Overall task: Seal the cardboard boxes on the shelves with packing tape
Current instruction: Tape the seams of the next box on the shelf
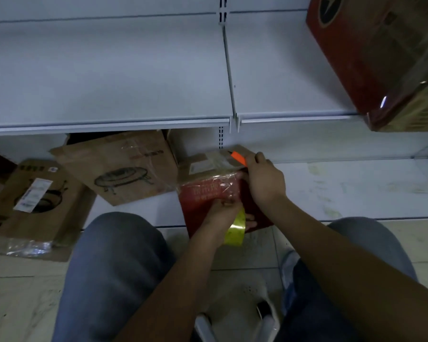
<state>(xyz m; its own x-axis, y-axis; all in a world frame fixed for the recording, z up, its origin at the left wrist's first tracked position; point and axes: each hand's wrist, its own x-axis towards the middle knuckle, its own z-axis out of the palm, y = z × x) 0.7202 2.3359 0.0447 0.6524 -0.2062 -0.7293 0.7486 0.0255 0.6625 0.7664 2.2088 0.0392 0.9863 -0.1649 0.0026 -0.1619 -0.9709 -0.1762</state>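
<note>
A small red box with pale lettering lies at the front edge of the bottom shelf, clear tape stretched over its top. My left hand grips a roll of yellowish packing tape at the box's near end. My right hand rests at the box's far right corner and holds an orange cutter against the tape. A brown box with a label lies just behind the red one.
A brown carton with a pan drawing leans on the bottom shelf to the left, another taped carton lies on the floor. A large red box overhangs the upper shelf at right. My knees flank the work.
</note>
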